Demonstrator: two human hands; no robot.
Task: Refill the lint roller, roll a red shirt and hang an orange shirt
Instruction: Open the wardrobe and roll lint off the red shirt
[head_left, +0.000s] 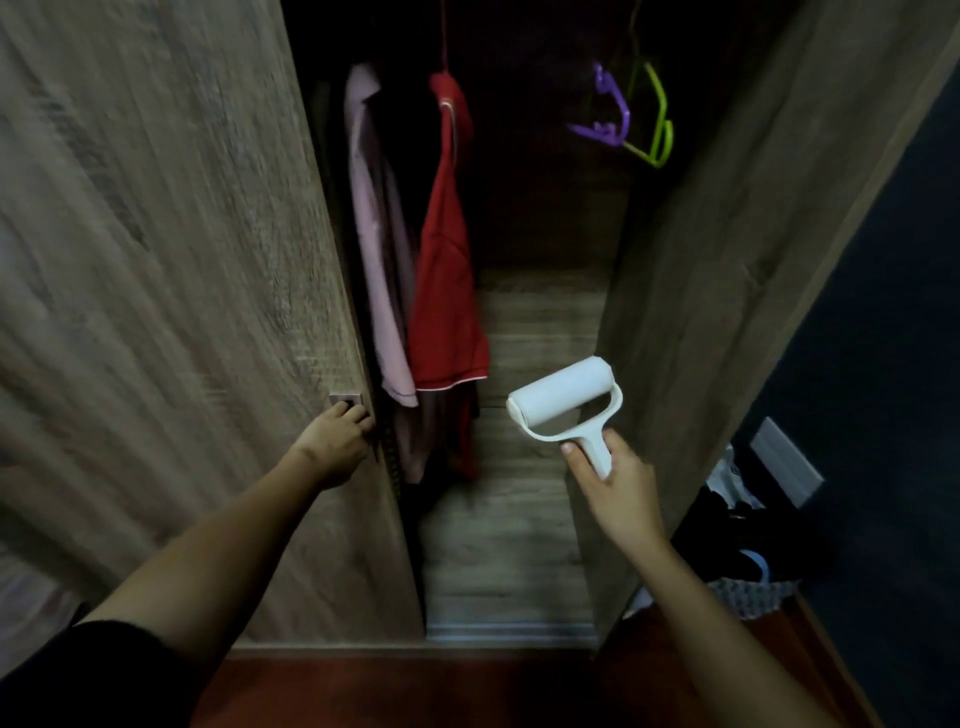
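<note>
A red shirt (448, 249) hangs on a hanger inside an open wooden wardrobe, left of centre. My right hand (615, 486) grips the handle of a white lint roller (563, 397), holding it up to the right of the shirt and apart from it. My left hand (337, 447) is closed on the edge of the left wardrobe door (171, 291), just below its small metal handle (345, 399). No orange shirt is visible.
A pale pink garment (376, 249) and darker clothes hang left of the red shirt. Empty purple (608, 111) and green hangers (657, 119) hang at the upper right. The right wardrobe door (727, 249) stands open. Dark clutter (737, 525) lies on the floor at the right.
</note>
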